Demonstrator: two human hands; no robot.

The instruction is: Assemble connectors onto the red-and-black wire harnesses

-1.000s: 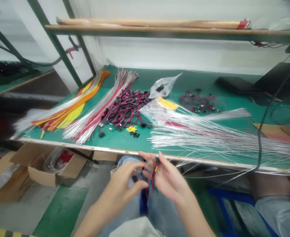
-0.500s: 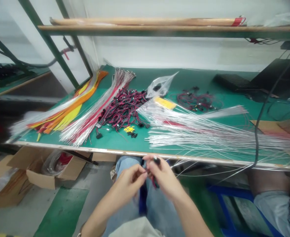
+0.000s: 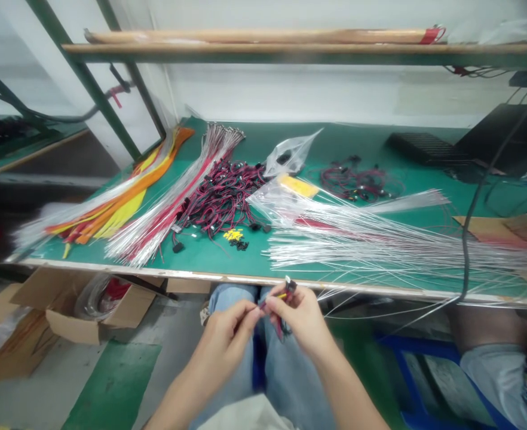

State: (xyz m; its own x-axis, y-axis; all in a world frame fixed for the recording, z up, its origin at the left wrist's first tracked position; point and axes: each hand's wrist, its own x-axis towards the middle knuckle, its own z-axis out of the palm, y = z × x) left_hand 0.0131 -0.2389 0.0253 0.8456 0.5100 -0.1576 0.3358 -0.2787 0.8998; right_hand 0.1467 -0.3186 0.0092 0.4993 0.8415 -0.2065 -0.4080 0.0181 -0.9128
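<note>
My right hand [image 3: 303,315] is closed on a small red-and-black wire harness [image 3: 284,327], in front of the table edge and above my lap. A black connector [image 3: 291,285] with a pale tip sticks up over its fingers, and a thin yellow piece [image 3: 282,295] shows beside it. With thumb and forefinger pinched, my left hand [image 3: 231,334] meets the right fingertips and grips a wire end of the same harness; the exact spot is mostly hidden. On the table just beyond lie small yellow parts [image 3: 233,235] and small black parts [image 3: 242,245].
A heap of red-and-black harnesses [image 3: 225,194] lies mid-table between white-and-red wires [image 3: 174,206] and long white wires [image 3: 357,242]. A black cable [image 3: 468,239] hangs at right. Cardboard boxes [image 3: 124,307] stand below left. At lower right, another person's leg [image 3: 492,364] is near a blue stool [image 3: 398,364].
My right hand has turned and its fingers have opened out somewhat, so the black connector and yellow piece now show. My left hand has shifted slightly, still pinching.
</note>
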